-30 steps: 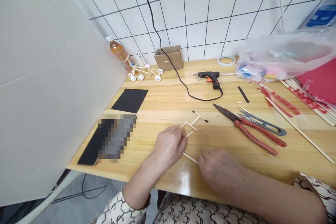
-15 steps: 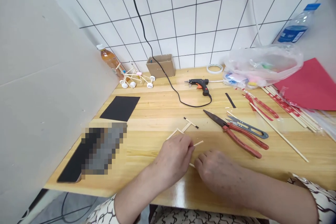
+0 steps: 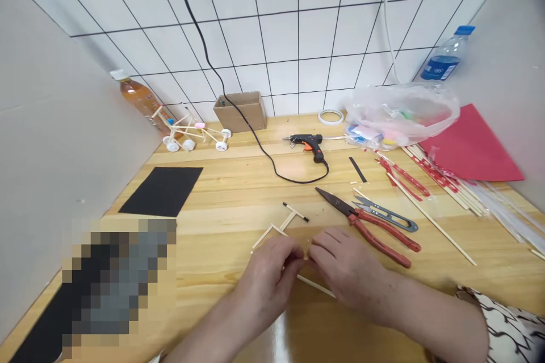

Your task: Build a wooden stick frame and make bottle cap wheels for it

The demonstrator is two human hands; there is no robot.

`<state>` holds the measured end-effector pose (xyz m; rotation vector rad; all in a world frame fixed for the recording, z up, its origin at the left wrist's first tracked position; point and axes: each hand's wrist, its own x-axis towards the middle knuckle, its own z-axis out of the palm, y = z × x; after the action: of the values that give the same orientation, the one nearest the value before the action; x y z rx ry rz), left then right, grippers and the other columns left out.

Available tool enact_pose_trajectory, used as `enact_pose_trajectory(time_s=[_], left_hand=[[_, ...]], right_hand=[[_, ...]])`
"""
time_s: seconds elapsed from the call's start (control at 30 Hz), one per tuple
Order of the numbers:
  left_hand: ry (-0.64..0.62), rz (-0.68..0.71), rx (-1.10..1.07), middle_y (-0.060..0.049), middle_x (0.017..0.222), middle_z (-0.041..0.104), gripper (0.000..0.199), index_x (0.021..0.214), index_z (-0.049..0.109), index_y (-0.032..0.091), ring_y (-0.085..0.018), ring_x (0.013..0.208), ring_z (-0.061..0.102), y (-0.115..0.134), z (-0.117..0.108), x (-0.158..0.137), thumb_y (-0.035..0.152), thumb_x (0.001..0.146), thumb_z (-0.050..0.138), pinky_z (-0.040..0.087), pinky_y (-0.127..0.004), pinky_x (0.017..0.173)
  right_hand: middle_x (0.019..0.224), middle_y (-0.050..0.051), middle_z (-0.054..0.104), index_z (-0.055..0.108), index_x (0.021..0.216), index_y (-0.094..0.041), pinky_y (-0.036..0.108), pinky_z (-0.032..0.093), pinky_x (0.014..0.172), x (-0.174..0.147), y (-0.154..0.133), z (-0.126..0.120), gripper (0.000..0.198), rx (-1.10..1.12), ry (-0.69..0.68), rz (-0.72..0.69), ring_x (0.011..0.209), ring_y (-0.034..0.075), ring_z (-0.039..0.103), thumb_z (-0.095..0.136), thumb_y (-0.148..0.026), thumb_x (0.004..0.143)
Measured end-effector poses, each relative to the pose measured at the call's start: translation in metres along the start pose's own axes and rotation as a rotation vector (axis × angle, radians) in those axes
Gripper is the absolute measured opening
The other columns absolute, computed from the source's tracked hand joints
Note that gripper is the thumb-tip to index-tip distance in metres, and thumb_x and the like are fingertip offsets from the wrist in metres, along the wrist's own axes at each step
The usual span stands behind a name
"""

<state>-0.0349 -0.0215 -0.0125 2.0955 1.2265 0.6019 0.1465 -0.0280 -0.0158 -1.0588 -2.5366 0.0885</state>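
Observation:
My left hand and my right hand meet fingertip to fingertip over the front of the table. Both are closed in a pinch on a thin wooden stick, which their fingers now mostly hide. Below them another thin wooden stick runs along the tabletop and passes under my right hand. Just beyond my left hand lies a small frame of glued sticks, with a crossbar whose ends are black. Red-handled pliers lie beyond my right hand, beside grey thread snips.
A black glue gun trails its cord across the table. Behind are a cardboard box, a wheeled stick model, a tape roll and a plastic bag. Black card lies left; red sheet and bundled sticks lie right.
My right hand has come up to my left, and their fingertips now meet. The stick end that stuck out of my left hand is now hidden. The whole view has shifted.

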Motion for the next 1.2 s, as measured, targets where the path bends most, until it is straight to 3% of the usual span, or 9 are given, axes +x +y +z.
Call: enact_pose_trajectory(time_s=[0.1, 0.2, 0.3, 0.43, 0.57, 0.73, 0.83, 0.97, 1.2], left_hand=[[-0.004, 0.040, 0.045, 0.000, 0.070, 0.058, 0.007, 0.079, 0.054, 0.020, -0.014, 0.064, 0.053, -0.001, -0.001, 0.000, 0.018, 0.084, 0.048, 0.042, -0.024, 0.059], [-0.083, 0.069, 0.114, -0.003, 0.080, 0.061, 0.009, 0.090, 0.056, 0.019, -0.017, 0.072, 0.056, -0.001, -0.004, 0.000, 0.020, 0.081, 0.053, 0.043, -0.027, 0.063], [-0.230, 0.091, 0.201, -0.004, 0.086, 0.061, 0.005, 0.083, 0.056, 0.019, -0.019, 0.080, 0.055, 0.002, -0.005, 0.001, 0.018, 0.079, 0.055, 0.044, -0.030, 0.068], [-0.357, 0.112, 0.297, -0.004, 0.087, 0.061, 0.008, 0.074, 0.055, 0.018, -0.019, 0.081, 0.054, 0.007, -0.004, 0.003, 0.016, 0.081, 0.053, 0.044, -0.031, 0.069], [-0.411, 0.135, 0.369, -0.005, 0.085, 0.060, 0.015, 0.074, 0.056, 0.017, -0.020, 0.080, 0.053, 0.009, -0.003, 0.002, 0.013, 0.084, 0.047, 0.043, -0.032, 0.069], [-0.430, 0.205, 0.450, -0.005, 0.083, 0.059, 0.015, 0.077, 0.057, 0.019, -0.020, 0.079, 0.052, 0.008, -0.001, -0.003, 0.014, 0.085, 0.045, 0.041, -0.032, 0.072], [-0.443, 0.250, 0.518, -0.005, 0.081, 0.058, 0.013, 0.079, 0.057, 0.019, -0.020, 0.080, 0.051, 0.007, 0.000, -0.007, 0.014, 0.085, 0.047, 0.040, -0.032, 0.076], [-0.459, 0.279, 0.583, -0.005, 0.081, 0.058, 0.011, 0.081, 0.056, 0.019, -0.020, 0.079, 0.051, 0.005, 0.000, -0.012, 0.015, 0.085, 0.046, 0.039, -0.032, 0.077], [-0.436, 0.318, 0.565, -0.004, 0.080, 0.059, 0.014, 0.081, 0.053, 0.019, -0.018, 0.074, 0.052, 0.007, 0.001, -0.008, 0.010, 0.084, 0.043, 0.038, -0.030, 0.068]], right_hand=[[0.069, 0.005, 0.054, 0.057, 0.071, -0.015, 0.030, 0.034, 0.060, -0.001, 0.003, -0.001, 0.015, -0.032, -0.054, -0.006, 0.064, 0.018, 0.043, 0.046, -0.005, 0.072], [0.073, 0.007, 0.057, 0.058, 0.073, -0.014, 0.031, 0.036, 0.066, 0.002, 0.017, -0.015, 0.016, -0.064, -0.026, 0.084, 0.068, 0.018, 0.045, 0.046, -0.004, 0.074], [0.074, 0.007, 0.059, 0.059, 0.074, -0.014, 0.030, 0.036, 0.069, 0.004, 0.041, -0.032, 0.019, -0.141, 0.022, 0.281, 0.072, 0.018, 0.049, 0.043, -0.009, 0.083], [0.075, 0.008, 0.061, 0.059, 0.072, -0.015, 0.029, 0.036, 0.067, 0.003, 0.071, -0.047, 0.022, -0.255, -0.136, 0.561, 0.073, 0.019, 0.054, 0.043, -0.018, 0.087], [0.078, 0.008, 0.064, 0.061, 0.075, -0.016, 0.028, 0.036, 0.064, 0.002, 0.086, -0.051, 0.023, -0.277, -0.232, 0.740, 0.075, 0.020, 0.057, 0.043, -0.023, 0.087], [0.081, 0.007, 0.066, 0.063, 0.079, -0.018, 0.028, 0.036, 0.060, -0.002, 0.100, -0.060, 0.021, -0.269, -0.246, 0.859, 0.074, 0.020, 0.058, 0.045, -0.026, 0.085], [0.081, 0.008, 0.066, 0.063, 0.083, -0.019, 0.029, 0.035, 0.056, -0.010, 0.114, -0.073, 0.021, -0.307, -0.224, 1.008, 0.071, 0.022, 0.058, 0.045, -0.030, 0.083], [0.074, 0.010, 0.065, 0.062, 0.073, -0.021, 0.030, 0.033, 0.051, -0.024, 0.134, -0.085, 0.020, -0.316, -0.264, 1.168, 0.068, 0.025, 0.057, 0.049, -0.036, 0.078], [0.076, 0.008, 0.066, 0.060, 0.067, -0.022, 0.029, 0.036, 0.052, -0.029, 0.148, -0.078, 0.008, -0.243, -0.355, 1.215, 0.070, 0.024, 0.059, 0.057, -0.029, 0.070]])
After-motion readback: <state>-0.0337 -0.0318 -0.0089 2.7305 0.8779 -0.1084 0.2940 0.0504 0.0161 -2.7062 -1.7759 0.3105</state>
